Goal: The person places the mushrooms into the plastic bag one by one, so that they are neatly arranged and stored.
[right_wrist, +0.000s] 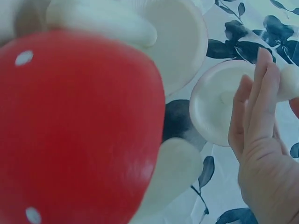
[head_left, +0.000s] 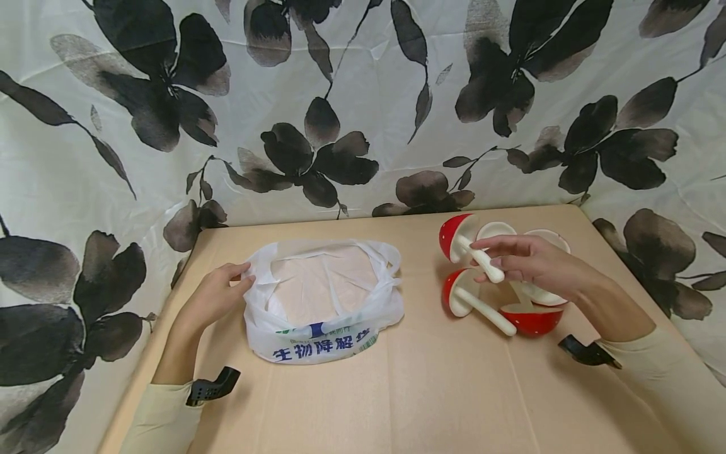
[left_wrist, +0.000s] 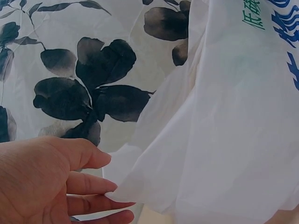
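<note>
L fingers (left_wrist: 88, 183) prob touch bag (head_left: 324, 337) edge; gap; R fingers (head_left: 508, 244) grip mushroom (head_left: 475, 252)

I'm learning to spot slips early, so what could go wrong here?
The right hand holds a mushroom by its stem, so it might slip. Falling, it could knock the neighbouring mushroom. The thin bag, touched by the left hand at one side, may crumple or slide.

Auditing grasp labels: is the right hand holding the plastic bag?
No, the right hand grips a red-capped mushroom by its white stem, apart from the plastic bag.
</note>
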`<state>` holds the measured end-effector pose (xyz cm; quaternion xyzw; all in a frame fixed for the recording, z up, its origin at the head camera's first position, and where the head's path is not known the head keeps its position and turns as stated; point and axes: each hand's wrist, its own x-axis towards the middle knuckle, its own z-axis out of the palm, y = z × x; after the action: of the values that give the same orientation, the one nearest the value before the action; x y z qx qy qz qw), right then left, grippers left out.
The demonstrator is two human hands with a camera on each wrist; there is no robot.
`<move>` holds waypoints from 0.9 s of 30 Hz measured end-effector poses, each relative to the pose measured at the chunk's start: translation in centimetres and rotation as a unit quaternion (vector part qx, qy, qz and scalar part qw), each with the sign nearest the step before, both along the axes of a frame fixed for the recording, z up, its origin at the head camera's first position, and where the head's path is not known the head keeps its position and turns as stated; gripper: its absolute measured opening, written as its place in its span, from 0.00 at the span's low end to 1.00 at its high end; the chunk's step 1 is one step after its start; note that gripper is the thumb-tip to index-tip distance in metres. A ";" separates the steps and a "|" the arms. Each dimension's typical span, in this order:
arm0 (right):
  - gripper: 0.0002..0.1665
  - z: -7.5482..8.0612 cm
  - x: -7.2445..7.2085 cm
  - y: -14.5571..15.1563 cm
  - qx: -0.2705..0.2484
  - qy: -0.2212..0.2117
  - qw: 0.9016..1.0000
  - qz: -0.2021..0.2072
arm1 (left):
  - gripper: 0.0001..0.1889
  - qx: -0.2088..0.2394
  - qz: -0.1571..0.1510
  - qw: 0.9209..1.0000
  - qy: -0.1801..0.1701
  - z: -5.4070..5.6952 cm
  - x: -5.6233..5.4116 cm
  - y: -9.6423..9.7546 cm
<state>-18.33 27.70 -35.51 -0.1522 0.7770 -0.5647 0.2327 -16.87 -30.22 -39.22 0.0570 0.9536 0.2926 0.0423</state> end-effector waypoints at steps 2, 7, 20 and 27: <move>0.26 0.1 -0.1 -0.2 -0.023 -0.014 1.000 -0.008 | 0.27 0.001 0.001 1.000 0.000 0.0 0.0 0.0; 0.21 0.0 -0.6 -0.4 -0.110 -0.027 0.994 0.003 | 0.27 0.000 0.004 1.000 -0.004 0.1 -0.1 0.0; 0.22 0.3 -0.8 -1.4 -0.117 -0.029 0.993 -0.003 | 0.26 0.013 0.013 1.000 -0.018 0.2 -0.3 -0.4; 0.23 0.7 -1.0 -1.5 -0.169 -0.039 0.985 0.022 | 0.27 0.020 0.022 0.999 -0.014 0.5 -0.4 -0.6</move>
<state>-19.37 26.17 -34.78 -0.1840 0.6574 -0.6880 0.2462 -17.24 -30.80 -38.75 0.0327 0.9481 0.3128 0.0479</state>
